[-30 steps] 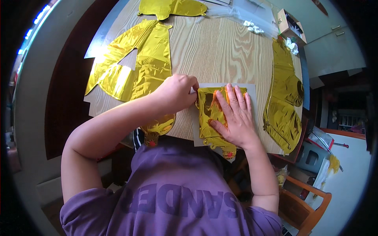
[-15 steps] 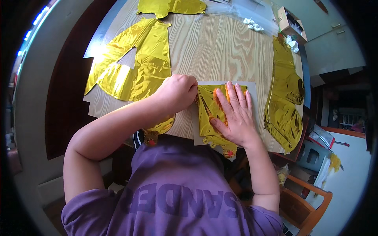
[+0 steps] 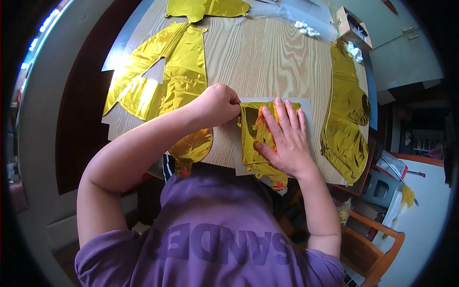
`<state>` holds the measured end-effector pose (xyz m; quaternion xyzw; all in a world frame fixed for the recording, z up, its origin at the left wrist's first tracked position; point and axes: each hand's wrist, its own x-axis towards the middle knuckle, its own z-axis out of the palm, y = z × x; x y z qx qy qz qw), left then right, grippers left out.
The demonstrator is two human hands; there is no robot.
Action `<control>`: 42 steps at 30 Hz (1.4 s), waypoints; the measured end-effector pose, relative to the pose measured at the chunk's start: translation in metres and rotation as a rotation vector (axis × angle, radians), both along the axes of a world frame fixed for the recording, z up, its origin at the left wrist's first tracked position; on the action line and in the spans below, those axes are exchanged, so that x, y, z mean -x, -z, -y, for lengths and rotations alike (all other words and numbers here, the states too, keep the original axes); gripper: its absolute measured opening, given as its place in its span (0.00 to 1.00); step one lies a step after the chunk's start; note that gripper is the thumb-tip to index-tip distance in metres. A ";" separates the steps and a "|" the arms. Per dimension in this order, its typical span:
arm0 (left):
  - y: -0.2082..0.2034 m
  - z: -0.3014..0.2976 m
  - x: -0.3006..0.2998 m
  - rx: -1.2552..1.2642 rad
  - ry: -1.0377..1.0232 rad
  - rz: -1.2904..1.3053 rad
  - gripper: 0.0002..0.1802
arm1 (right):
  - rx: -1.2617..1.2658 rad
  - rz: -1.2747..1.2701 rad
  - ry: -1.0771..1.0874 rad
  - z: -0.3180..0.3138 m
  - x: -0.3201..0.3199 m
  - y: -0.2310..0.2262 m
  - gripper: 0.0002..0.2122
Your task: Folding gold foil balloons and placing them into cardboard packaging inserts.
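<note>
A folded gold foil balloon lies on a pale grey card at the table's near edge. My right hand rests flat on the foil with its fingers spread, pressing on its right half. At the upper left corner of the foil, my left hand is closed, thumb and fingertips pinching the foil's edge. Two small tabs and a neck with a red mark stick out below the folded part. Beside my left forearm spreads another flat gold foil balloon, partly covered by the arm.
More gold foil balloons lie at the right edge and far edge of the wooden table. Clear plastic film, white knotted bits and an open box are at the back right. A wooden chair stands at lower right.
My left hand has shifted slightly up, still at the foil's corner. The foil's left part looks flatter. My right hand stays in nearly the same place.
</note>
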<state>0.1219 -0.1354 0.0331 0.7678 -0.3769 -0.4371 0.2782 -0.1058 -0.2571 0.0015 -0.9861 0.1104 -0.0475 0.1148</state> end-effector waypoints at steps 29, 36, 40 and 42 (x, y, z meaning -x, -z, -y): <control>-0.002 0.000 0.016 -0.107 -0.202 -0.226 0.15 | 0.002 0.031 -0.004 0.001 0.001 0.003 0.39; -0.010 0.002 0.013 -0.191 -0.204 -0.263 0.16 | 0.014 0.025 -0.003 0.000 0.000 0.002 0.36; -0.002 0.002 0.006 -0.215 -0.227 -0.405 0.17 | 0.032 -0.040 0.006 -0.001 0.000 -0.002 0.35; -0.007 0.001 0.004 -0.192 -0.278 -0.541 0.18 | 0.006 -0.041 0.011 -0.002 -0.001 -0.003 0.34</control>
